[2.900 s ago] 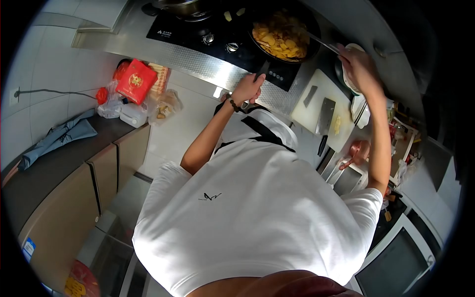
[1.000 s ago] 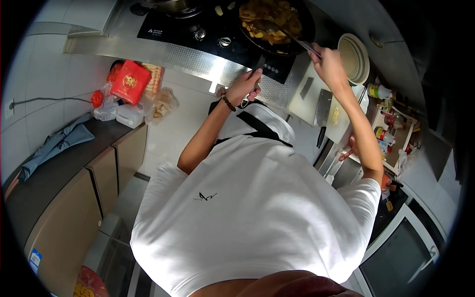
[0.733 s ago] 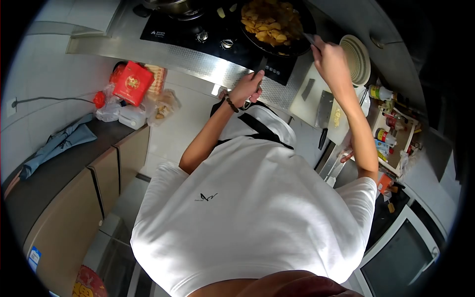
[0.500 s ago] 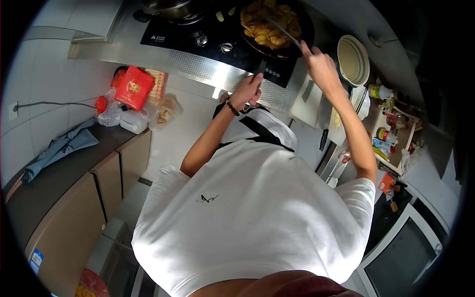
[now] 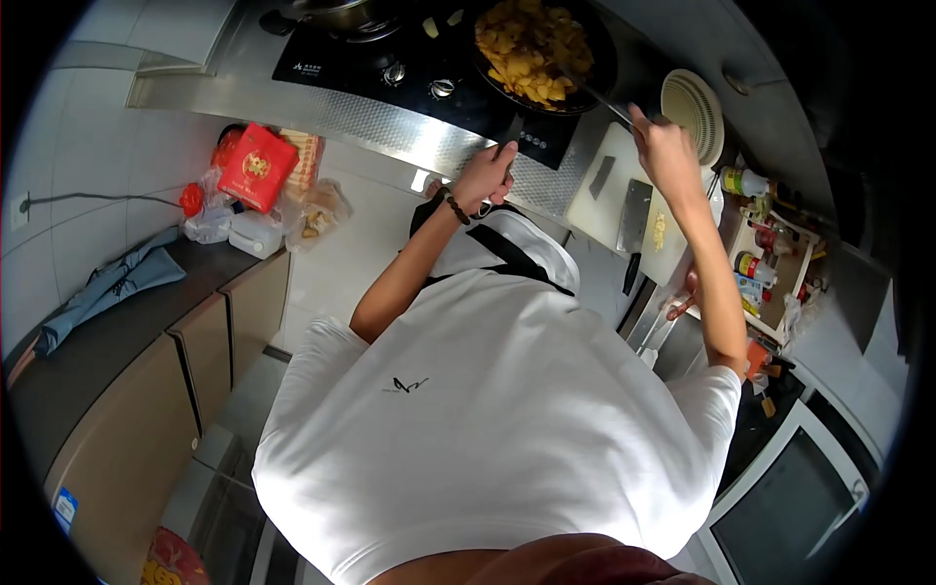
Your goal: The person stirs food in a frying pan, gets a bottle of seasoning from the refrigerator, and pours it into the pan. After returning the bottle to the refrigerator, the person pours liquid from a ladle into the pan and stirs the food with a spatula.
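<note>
Sliced yellow-brown food (image 5: 531, 49) lies heaped in the dark frying pan (image 5: 600, 60), which sits at the right side of the black stove (image 5: 336, 73). The left hand (image 5: 485, 177), with a dark beaded bracelet (image 5: 451, 205) at its wrist, is curled around the pan handle (image 5: 514, 129). The right hand (image 5: 668, 154) is closed on a long-handled utensil (image 5: 606, 103), one digit stretched along the shaft; the far end reaches into the slices, too dim there to make out its shape. Just beside the right hand stands a cream ribbed basket (image 5: 694, 105). Below it, a white chopping board (image 5: 591, 207) rests on the metal tabletop (image 5: 244, 97), bearing a cleaver (image 5: 636, 216) and, next to the blade, a small heap of pale chopped bits (image 5: 660, 232). Two pale pieces (image 5: 431, 27) lie on the stove between the pan and a metal pot (image 5: 356, 18)
</note>
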{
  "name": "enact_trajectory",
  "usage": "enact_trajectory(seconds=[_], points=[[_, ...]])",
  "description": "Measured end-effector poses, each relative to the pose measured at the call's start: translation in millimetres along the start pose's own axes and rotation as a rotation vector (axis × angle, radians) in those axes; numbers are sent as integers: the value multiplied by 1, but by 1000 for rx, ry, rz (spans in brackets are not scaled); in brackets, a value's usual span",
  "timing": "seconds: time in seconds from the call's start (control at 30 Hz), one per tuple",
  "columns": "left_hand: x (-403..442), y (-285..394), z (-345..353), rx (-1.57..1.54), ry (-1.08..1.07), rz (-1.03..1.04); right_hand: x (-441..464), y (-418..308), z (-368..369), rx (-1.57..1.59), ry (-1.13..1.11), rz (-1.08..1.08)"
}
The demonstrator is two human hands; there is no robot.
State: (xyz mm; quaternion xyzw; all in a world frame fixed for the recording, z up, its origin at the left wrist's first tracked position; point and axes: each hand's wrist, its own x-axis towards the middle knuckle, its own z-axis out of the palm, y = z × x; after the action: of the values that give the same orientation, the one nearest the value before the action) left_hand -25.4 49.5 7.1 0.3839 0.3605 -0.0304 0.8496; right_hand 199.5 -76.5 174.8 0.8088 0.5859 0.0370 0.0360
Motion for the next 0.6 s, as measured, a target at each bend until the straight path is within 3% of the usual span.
enact_trajectory(seconds=[0.13,0.17,0.2,0.27,0.37,0.47,0.6], points=[[-2,3,2,24,23,5,16,5,-13,10,-39,153],[-2,2,2,37,29,5,15,24,1,82,154,127],[-1,-1,2,38,30,5,25,29,-4,83,155,127],[3,-5,2,25,5,44,53,40,-29,69,-102,334],[1,-4,6,29,20,38,86,65,-25,-82,-43,209],[0,-4,5,42,18,50,117,89,-6,-75,-57,278],[-4,-3,11,79,54,77,168,113,4,6,-380,528]])
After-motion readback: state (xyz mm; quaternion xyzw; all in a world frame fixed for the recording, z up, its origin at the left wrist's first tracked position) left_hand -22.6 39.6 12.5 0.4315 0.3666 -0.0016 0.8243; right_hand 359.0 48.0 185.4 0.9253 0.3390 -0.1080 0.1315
